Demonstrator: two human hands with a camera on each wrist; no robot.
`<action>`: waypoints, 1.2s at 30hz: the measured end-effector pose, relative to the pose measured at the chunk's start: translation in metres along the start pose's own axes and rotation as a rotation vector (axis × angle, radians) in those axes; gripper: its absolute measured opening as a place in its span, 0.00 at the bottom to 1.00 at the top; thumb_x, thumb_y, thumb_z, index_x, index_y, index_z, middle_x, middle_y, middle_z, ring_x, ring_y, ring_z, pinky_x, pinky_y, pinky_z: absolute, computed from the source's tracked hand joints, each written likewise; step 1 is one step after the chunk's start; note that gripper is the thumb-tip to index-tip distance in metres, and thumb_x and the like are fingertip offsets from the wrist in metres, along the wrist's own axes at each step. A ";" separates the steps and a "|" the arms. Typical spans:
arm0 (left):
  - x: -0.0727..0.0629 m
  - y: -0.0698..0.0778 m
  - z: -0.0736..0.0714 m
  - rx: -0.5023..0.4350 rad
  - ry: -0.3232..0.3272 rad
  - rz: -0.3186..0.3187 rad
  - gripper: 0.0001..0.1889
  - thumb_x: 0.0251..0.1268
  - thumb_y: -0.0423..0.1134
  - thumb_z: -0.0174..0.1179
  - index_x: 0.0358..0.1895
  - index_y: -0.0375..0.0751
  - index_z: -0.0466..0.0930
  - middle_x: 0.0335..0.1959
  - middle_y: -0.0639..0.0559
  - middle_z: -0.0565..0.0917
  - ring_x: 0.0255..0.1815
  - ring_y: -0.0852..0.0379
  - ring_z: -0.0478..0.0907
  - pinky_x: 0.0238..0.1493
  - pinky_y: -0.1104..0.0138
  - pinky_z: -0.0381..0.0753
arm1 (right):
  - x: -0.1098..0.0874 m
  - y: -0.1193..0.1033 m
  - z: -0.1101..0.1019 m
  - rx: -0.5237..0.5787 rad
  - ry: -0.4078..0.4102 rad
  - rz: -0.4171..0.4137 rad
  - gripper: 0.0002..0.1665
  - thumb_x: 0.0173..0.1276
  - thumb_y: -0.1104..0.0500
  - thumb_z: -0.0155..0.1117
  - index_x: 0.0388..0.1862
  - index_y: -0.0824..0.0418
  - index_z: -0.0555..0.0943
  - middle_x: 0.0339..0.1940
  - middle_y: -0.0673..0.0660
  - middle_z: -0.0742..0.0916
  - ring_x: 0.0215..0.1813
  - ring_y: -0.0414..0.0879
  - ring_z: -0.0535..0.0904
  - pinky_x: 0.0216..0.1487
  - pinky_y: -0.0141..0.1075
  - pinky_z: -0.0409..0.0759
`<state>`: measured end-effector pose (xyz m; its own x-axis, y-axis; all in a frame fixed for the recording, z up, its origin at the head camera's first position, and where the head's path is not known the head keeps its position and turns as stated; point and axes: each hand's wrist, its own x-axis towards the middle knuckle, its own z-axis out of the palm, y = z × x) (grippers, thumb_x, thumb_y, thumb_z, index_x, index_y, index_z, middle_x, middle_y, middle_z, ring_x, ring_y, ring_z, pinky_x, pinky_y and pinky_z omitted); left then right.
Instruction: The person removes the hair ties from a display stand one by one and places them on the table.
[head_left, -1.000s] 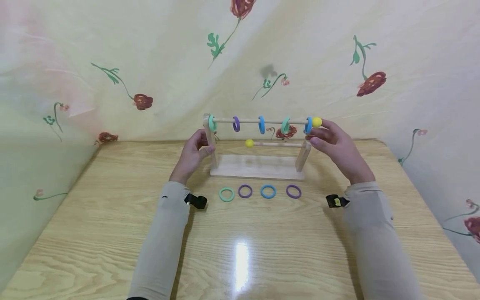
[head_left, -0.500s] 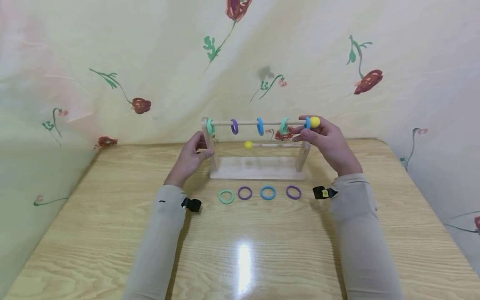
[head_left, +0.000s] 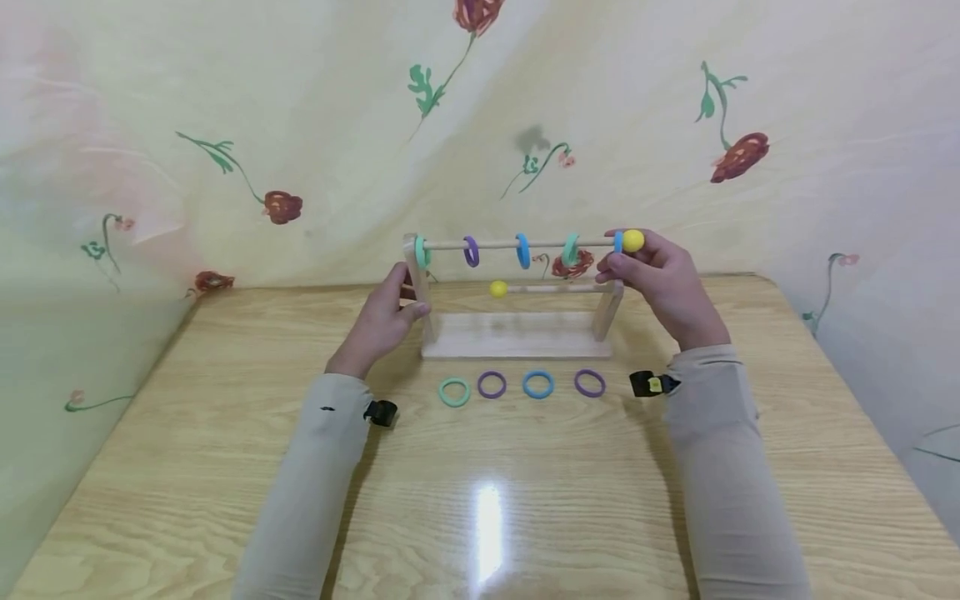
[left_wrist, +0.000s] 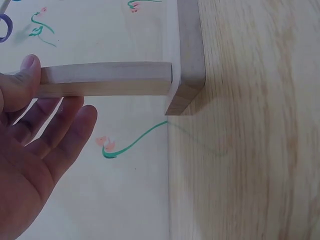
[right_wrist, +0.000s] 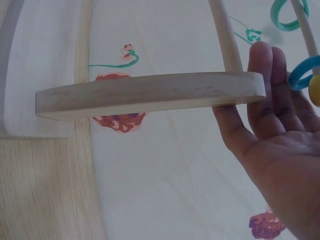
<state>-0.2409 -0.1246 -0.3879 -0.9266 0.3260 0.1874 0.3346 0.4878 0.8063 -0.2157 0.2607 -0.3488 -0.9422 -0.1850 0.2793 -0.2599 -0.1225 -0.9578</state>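
A wooden rack stands at the back of the table. My left hand grips its left post, thumb on one side and fingers on the other. The upper rod carries two blue, two mint-green and one purple ring, spaced apart. The rightmost blue ring hangs beside the yellow end ball. My right hand is at that ring, its thumb in front of the ring's lower part. In the right wrist view its fingers extend past the right post; the thumb is hidden there.
In front of the rack, a mint-green ring, a purple ring, a blue ring and another purple ring lie in a row. The lower rod ends in a yellow ball. Behind hangs a flowered cloth.
My right hand has moved left from beyond the yellow ball to around the rightmost blue ring. My left hand stays on the left post. The rings keep their places.
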 end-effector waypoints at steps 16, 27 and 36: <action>0.002 0.001 0.001 -0.031 0.004 -0.027 0.23 0.75 0.31 0.57 0.68 0.37 0.64 0.58 0.42 0.76 0.61 0.43 0.74 0.59 0.52 0.78 | 0.000 -0.011 -0.004 0.003 0.054 -0.033 0.19 0.74 0.64 0.64 0.62 0.64 0.76 0.43 0.60 0.88 0.43 0.50 0.87 0.51 0.37 0.84; 0.002 0.000 0.002 -0.043 0.008 -0.042 0.23 0.75 0.31 0.58 0.68 0.40 0.65 0.57 0.40 0.76 0.60 0.42 0.76 0.57 0.51 0.80 | -0.010 -0.023 -0.013 -0.058 0.106 -0.020 0.21 0.76 0.58 0.62 0.65 0.62 0.74 0.48 0.60 0.87 0.43 0.51 0.87 0.52 0.37 0.83; 0.002 0.005 0.002 0.001 0.019 -0.020 0.21 0.75 0.31 0.58 0.66 0.41 0.65 0.55 0.41 0.78 0.57 0.41 0.77 0.56 0.51 0.80 | -0.027 -0.031 -0.018 -0.094 0.212 0.034 0.23 0.74 0.55 0.64 0.65 0.60 0.76 0.48 0.59 0.83 0.42 0.47 0.83 0.46 0.35 0.85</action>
<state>-0.2412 -0.1202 -0.3847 -0.9362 0.3005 0.1824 0.3165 0.4951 0.8091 -0.1857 0.2872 -0.3280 -0.9716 0.0225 0.2357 -0.2362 -0.0262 -0.9713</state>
